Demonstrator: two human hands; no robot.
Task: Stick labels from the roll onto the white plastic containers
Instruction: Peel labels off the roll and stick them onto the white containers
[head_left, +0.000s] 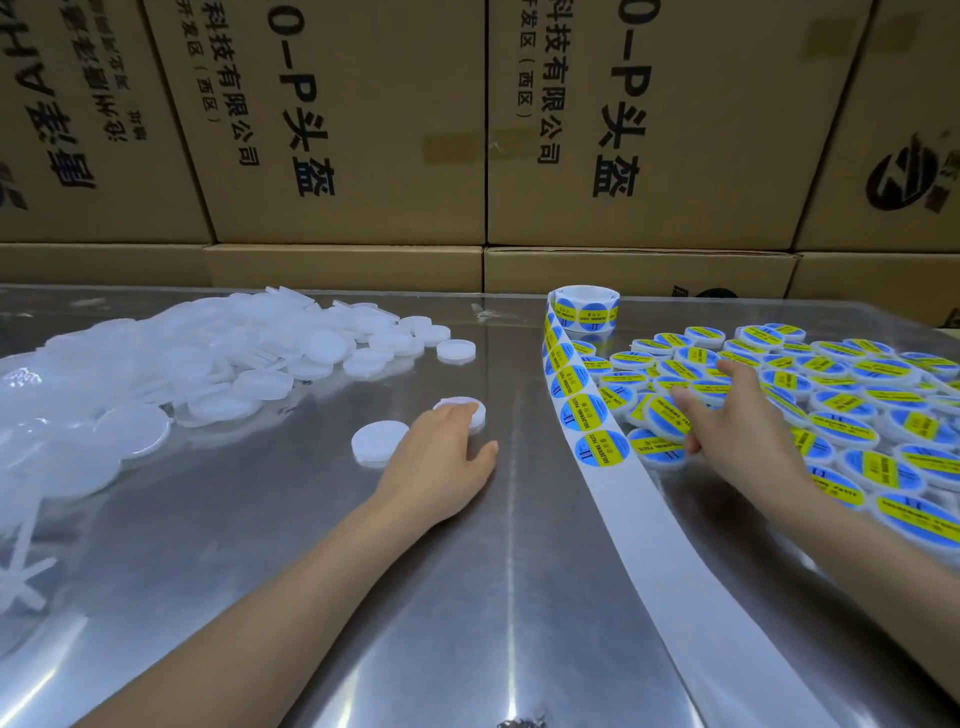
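A roll of round blue-and-yellow labels (586, 307) stands at the back centre, and its backing strip (587, 415) trails toward me across the metal table. My left hand (441, 447) rests its fingers on a plain white container (470, 408); a second white container (376, 441) lies just left of it. My right hand (737, 426) lies with spread fingers on the heap of labelled containers (831, 410), its fingers touching one of them (662, 415) beside the strip.
A large heap of unlabelled white containers (182, 374) covers the table's left side. Stacked cardboard boxes (467, 130) form a wall behind the steel table (363, 597). Bare backing paper runs off the front edge at the right.
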